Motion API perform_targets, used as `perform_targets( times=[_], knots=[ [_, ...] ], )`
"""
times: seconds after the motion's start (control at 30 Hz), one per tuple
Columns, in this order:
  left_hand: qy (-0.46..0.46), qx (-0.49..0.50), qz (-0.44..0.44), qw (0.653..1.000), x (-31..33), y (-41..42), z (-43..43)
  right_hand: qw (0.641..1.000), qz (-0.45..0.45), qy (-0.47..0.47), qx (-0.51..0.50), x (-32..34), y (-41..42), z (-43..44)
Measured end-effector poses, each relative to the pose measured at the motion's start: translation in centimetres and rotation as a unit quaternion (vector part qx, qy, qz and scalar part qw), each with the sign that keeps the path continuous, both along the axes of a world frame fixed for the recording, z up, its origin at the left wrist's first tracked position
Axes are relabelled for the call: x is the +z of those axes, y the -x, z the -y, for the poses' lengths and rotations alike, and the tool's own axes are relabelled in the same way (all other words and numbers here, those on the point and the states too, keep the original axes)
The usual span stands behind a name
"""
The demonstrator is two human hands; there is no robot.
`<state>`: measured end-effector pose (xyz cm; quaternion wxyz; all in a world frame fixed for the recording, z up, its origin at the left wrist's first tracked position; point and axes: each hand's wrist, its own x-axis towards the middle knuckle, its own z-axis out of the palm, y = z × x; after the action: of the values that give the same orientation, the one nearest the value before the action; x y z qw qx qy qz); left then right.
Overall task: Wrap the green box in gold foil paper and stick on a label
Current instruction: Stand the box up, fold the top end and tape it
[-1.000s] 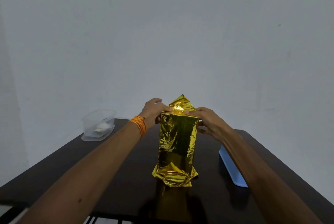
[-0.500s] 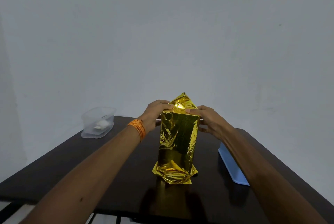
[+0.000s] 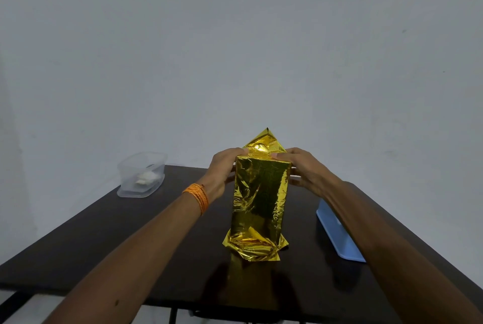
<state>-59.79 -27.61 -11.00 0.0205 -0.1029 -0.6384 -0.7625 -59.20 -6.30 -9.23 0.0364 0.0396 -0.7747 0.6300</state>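
Lower centre of frame: dark table (image 3: 104, 240), bare at its near edge. Centre: green box, fully covered in gold foil paper (image 3: 260, 198), standing upright on end on the table, loose foil crumpled under its base, presumably stood so the top end can be closed. Right of centre: blue tray (image 3: 337, 234), partly hidden by the right forearm. At the box's upper corners: left hand (image 3: 222, 169) and right hand (image 3: 305, 169), fingers narrowed onto the foil's top edge, pressing the side folds inward; an unfolded triangular flap rises behind them. Upper left of the table: clear container (image 3: 142, 174), white contents. Against the earlier frame: hands sit slightly closer together; flap stands taller. No label visible.
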Motion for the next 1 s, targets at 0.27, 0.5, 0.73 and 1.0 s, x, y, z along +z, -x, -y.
perform_targets(
  times=[0.27,0.5,0.73,1.0],
  knots=[
    [0.033,0.186,-0.072,0.979,-0.7,-0.4,-1.0,0.939,-0.255,-0.050,-0.225,1.4,-4.1,2.4],
    [0.103,0.237,-0.092,0.962,-0.2,-2.3,-1.7,0.940,-0.241,-0.215,-0.112,0.6,-5.5,6.3],
    [0.043,0.069,-0.114,0.990,-0.2,-2.3,-0.2,0.917,-0.237,-0.294,-0.134,-0.5,-4.4,6.6],
    [0.075,0.173,-0.171,0.967,0.2,-1.3,1.4,0.935,-0.266,-0.196,-0.131,-0.7,-4.2,5.7]
  ],
)
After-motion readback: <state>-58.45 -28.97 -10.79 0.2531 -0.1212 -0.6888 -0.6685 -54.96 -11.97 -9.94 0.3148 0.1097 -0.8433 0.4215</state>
